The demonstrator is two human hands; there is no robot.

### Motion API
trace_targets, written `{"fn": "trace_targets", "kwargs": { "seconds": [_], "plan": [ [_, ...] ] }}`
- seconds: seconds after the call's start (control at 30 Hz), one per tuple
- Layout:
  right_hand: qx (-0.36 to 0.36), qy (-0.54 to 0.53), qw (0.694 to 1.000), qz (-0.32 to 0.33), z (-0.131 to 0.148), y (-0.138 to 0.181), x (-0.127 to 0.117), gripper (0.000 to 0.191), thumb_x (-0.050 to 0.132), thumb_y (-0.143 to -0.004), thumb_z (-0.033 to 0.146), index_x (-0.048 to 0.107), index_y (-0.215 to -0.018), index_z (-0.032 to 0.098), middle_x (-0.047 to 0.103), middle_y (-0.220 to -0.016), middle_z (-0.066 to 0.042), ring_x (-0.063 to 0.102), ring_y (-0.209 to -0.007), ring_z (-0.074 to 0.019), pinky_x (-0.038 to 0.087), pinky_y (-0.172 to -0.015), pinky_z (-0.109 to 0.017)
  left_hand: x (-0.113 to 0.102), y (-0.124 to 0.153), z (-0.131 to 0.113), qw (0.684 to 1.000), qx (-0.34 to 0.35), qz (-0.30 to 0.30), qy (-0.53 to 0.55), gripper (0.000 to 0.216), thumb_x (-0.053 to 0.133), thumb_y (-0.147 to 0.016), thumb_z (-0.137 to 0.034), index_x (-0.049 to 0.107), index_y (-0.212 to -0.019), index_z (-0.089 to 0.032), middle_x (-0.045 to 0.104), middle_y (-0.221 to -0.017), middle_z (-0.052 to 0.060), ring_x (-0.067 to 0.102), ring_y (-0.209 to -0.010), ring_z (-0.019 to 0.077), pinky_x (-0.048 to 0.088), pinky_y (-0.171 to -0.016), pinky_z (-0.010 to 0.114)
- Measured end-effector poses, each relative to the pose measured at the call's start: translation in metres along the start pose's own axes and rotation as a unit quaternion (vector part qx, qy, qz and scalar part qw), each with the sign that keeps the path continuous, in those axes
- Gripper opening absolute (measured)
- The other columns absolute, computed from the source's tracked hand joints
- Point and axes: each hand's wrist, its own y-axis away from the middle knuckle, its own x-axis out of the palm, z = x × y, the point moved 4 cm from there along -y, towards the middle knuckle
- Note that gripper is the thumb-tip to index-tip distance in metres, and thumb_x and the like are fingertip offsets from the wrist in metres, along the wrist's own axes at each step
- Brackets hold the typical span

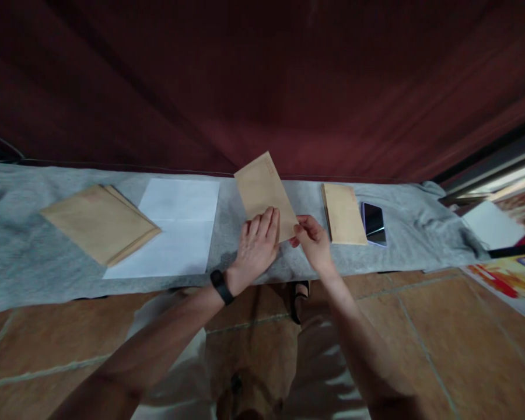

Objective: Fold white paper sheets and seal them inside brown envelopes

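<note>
A brown paper envelope (261, 185) lies tilted on the grey cloth in front of me, with small red print near its top corner. Across its lower left part rests my left hand (259, 239), fingers stretched out flat; a black band is on that wrist. My right hand (311, 238) pinches the envelope's lower right corner between thumb and fingers. To the right is a neat stack of brown envelopes (345, 214). On the left, a fanned pile of larger-looking brown envelopes (96, 221) partly covers white paper sheets (179, 233) with a crease across them.
A phone with a purple edge (374, 223) lies beside the right stack. The narrow surface under grey cloth (420, 227) runs along a dark red curtain (254, 87). Below are floor tiles (385, 326); a colourful printed sheet (514, 283) lies at the far right.
</note>
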Motion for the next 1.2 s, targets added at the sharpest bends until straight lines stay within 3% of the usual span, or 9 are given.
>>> {"fn": "trace_targets", "kwargs": {
  "seconds": [0.2, 0.3, 0.5, 0.6, 0.77, 0.9, 1.03, 1.13, 1.2],
  "plan": [
    [-0.162, 0.163, 0.973, 0.035, 0.025, 0.019, 0.016, 0.039, 0.051, -0.099, 0.048, 0.060, -0.127, 0.022, 0.072, -0.097, -0.005, 0.069, -0.087, -0.0189, 0.057, -0.078, -0.031, -0.008, -0.011, 0.010, 0.984, -0.083, -0.042, 0.153, 0.063, 0.041, -0.103, -0.036, 0.029, -0.161, -0.015, 0.048, -0.153, 0.019, 0.056, -0.131, 0.0322, 0.056, -0.096, 0.043],
    [-0.179, 0.156, 0.971, 0.028, 0.021, 0.017, 0.019, 0.042, 0.042, -0.104, 0.049, 0.056, -0.133, 0.023, 0.069, -0.111, -0.008, 0.067, -0.102, -0.0210, 0.055, -0.094, -0.037, 0.000, -0.010, 0.023, 0.897, -0.178, -0.119, 0.386, 0.057, 0.036, -0.105, -0.054, 0.052, -0.143, -0.015, 0.062, -0.136, 0.018, 0.064, -0.119, 0.0280, 0.058, -0.090, 0.039],
    [0.084, 0.048, 0.995, -0.022, -0.031, 0.001, 0.021, 0.037, 0.052, -0.097, 0.051, 0.061, -0.116, 0.021, 0.068, -0.107, -0.007, 0.066, -0.087, -0.0179, 0.057, -0.074, -0.031, 0.037, 0.002, 0.025, 0.587, -0.347, -0.116, 0.722, 0.057, 0.053, -0.094, -0.069, 0.062, -0.125, -0.021, 0.074, -0.112, 0.008, 0.072, -0.089, 0.0208, 0.057, -0.062, 0.028],
    [0.196, -0.095, 0.975, 0.048, -0.049, 0.001, 0.034, 0.040, 0.065, -0.086, 0.054, 0.059, -0.109, 0.021, 0.066, -0.081, 0.000, 0.064, -0.068, -0.0152, 0.055, -0.058, -0.026, 0.047, 0.010, 0.015, 0.528, -0.360, -0.085, 0.764, 0.054, 0.060, -0.091, -0.068, 0.066, -0.119, -0.021, 0.075, -0.114, 0.008, 0.073, -0.092, 0.0199, 0.060, -0.070, 0.029],
    [0.237, -0.180, 0.953, 0.058, -0.057, 0.003, 0.041, 0.050, 0.080, -0.069, 0.040, 0.056, -0.109, 0.022, 0.063, -0.065, 0.006, 0.060, -0.058, -0.0127, 0.052, -0.053, -0.023, 0.051, 0.023, 0.006, 0.507, -0.362, -0.071, 0.779, 0.053, 0.067, -0.088, -0.062, 0.066, -0.122, -0.022, 0.072, -0.125, 0.009, 0.072, -0.092, 0.0189, 0.060, -0.079, 0.032],
    [0.238, -0.112, 0.964, 0.046, -0.062, -0.002, 0.033, 0.032, 0.070, -0.075, 0.025, 0.060, -0.105, 0.021, 0.060, -0.064, 0.008, 0.054, -0.051, -0.0092, 0.046, -0.049, -0.020, 0.051, 0.042, -0.006, 0.537, -0.341, 0.046, 0.770, 0.042, 0.073, -0.085, -0.054, 0.071, -0.108, -0.019, 0.076, -0.108, 0.009, 0.071, -0.089, 0.0179, 0.058, -0.080, 0.030],
    [0.238, -0.003, 0.968, 0.075, -0.065, -0.003, 0.023, 0.023, 0.060, -0.079, 0.016, 0.063, -0.102, 0.019, 0.062, -0.066, 0.006, 0.052, -0.049, -0.0090, 0.043, -0.046, -0.020, 0.037, 0.056, -0.021, 0.705, -0.169, 0.249, 0.642, 0.042, 0.059, -0.094, -0.052, 0.073, -0.079, -0.016, 0.073, -0.077, 0.008, 0.069, -0.070, 0.0184, 0.058, -0.070, 0.032],
    [0.237, 0.060, 0.961, 0.129, -0.064, 0.004, 0.023, 0.018, 0.059, -0.081, 0.014, 0.064, -0.098, 0.020, 0.060, -0.063, 0.006, 0.051, -0.048, -0.0087, 0.041, -0.045, -0.019, 0.014, 0.034, -0.005, 0.889, -0.008, 0.079, 0.452, 0.034, 0.049, -0.102, -0.041, 0.075, -0.101, -0.020, 0.075, -0.114, 0.011, 0.068, -0.112, 0.0247, 0.052, -0.103, 0.041],
    [0.240, 0.086, 0.954, 0.156, -0.063, 0.009, 0.025, 0.012, 0.059, -0.083, 0.016, 0.063, -0.094, 0.020, 0.057, -0.059, 0.007, 0.050, -0.046, -0.0088, 0.041, -0.044, -0.019, 0.012, 0.012, 0.009, 0.949, 0.056, 0.025, 0.311, 0.040, 0.044, -0.104, -0.036, 0.065, -0.133, -0.019, 0.061, -0.145, 0.012, 0.051, -0.139, 0.0272, 0.037, -0.120, 0.047]
  ]
}}
